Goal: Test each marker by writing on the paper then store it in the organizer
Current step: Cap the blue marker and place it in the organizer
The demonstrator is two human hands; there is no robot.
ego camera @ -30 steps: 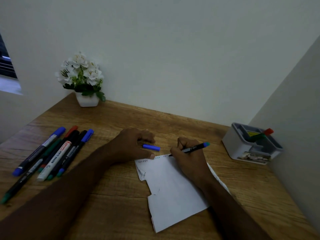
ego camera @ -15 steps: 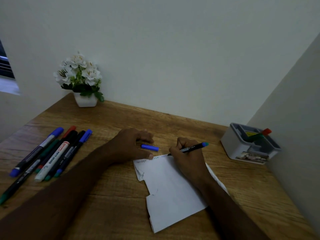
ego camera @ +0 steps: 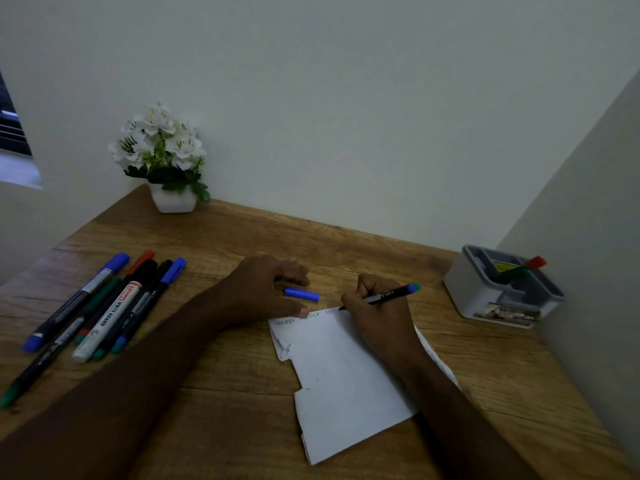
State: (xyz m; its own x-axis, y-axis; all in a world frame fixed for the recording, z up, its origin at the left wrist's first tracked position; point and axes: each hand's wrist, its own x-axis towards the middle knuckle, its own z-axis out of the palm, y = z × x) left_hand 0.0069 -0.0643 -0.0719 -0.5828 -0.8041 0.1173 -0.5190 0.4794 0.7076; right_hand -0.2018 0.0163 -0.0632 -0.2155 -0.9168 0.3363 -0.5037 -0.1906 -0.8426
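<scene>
My right hand [ego camera: 377, 313] grips a black marker [ego camera: 388, 295] with a blue end, its tip on the top edge of the white paper [ego camera: 339, 379], where small letters are written. My left hand [ego camera: 263, 289] rests on the desk, its thumb on the paper's top left corner. A blue cap [ego camera: 301, 294] lies on the wood just beyond that thumb; whether the fingers touch it I cannot tell. Several markers [ego camera: 104, 306] lie in a bunch at the left. The grey and white organizer [ego camera: 498, 289] stands at the right with a red-capped marker [ego camera: 523, 268] in it.
A white pot of white flowers [ego camera: 162, 157] stands at the back left by the wall. The wooden desk [ego camera: 221, 368] meets a wall behind and a side panel on the right, close to the organizer.
The right hand has written a little further along the top line of the paper. The left hand and blue cap stay where they were.
</scene>
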